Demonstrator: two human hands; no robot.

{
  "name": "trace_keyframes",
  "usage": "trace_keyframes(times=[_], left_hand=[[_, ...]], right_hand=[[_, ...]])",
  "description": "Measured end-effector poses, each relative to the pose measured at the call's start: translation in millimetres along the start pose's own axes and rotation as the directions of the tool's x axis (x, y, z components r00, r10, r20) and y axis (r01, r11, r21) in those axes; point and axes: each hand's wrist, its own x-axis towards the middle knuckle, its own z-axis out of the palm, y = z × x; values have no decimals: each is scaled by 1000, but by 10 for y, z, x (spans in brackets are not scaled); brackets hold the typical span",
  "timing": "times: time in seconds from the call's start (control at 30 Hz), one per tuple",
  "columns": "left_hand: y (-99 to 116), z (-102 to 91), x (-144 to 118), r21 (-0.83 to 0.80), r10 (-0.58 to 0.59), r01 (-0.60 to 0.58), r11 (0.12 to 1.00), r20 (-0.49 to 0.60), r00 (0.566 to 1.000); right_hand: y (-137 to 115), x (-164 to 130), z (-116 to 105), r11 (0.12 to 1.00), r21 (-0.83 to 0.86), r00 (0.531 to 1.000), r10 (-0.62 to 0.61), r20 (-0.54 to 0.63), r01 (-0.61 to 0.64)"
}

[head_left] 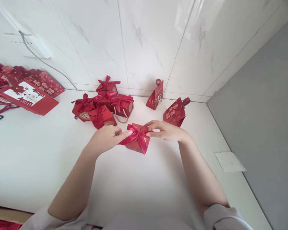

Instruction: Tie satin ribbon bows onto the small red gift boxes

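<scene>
A small red gift box [136,147] with a glossy crimson ribbon bow [137,134] tied across its top sits on the white table in front of me. From the left, my left hand [107,137] grips it, the thumb lying along one loop of the bow and the other fingers curled, partly hidden. On the opposite side my right hand [164,130] holds the box between thumb and fingers, its thumb tip by the bow's right end and its index finger near the far corner. One ribbon tail hangs down over the front.
Several red boxes with bows [103,116] cluster behind my left hand, one with a rope handle [121,119]. Two red boxes with strap loops [156,95] stand to the right. Red gift packages [42,108] pile up at left. A white square [230,161] lies by the right edge.
</scene>
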Motion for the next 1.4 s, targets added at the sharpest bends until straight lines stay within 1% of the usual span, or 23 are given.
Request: trace_keyframes(times=[0.07,0.17,0.23,0.33,0.47,0.63,0.73,0.83,0.97,1.0,1.2,1.4], left_hand=[[-61,100,-27,-63,-38,39,997,15,999],[-124,212,-73,-250,-34,52,967,78,996],[-152,272,-103,-371,-45,100,923,154,987],[-185,353,-129,-504,-70,198,841,261,963],[-212,415,-130,-632,-71,224,742,258,963],[-199,428,-135,-668,-111,295,683,305,946],[-194,443,-144,-677,-101,288,678,302,948],[-208,454,-144,-697,-63,259,669,294,954],[-214,452,-138,-763,-74,273,585,285,956],[-207,454,-138,-767,-82,279,578,285,955],[-164,503,-139,-735,-105,244,633,230,967],[-226,498,-110,-708,-50,211,674,241,969]], right_hand=[[3,2,6,1000,-1,1000,-13,-2,13],[-19,-6,9,1000,-7,1000,-23,7,23],[-42,-14,8,1000,-11,1000,-26,6,26],[-67,-24,9,999,-7,999,-37,11,37],[-58,-22,18,999,-6,999,-40,23,40],[-32,-8,22,999,-10,999,-32,32,32],[-36,-7,19,999,-21,999,-34,32,35],[-40,-14,21,1000,-15,1000,-5,13,6],[-33,-13,27,1000,-11,1000,9,-12,-9],[-31,-10,28,1000,-13,1000,7,-10,-7],[-48,-8,23,1000,-28,1000,5,9,-5],[-49,-43,-11,999,-39,1000,9,-15,-10]])
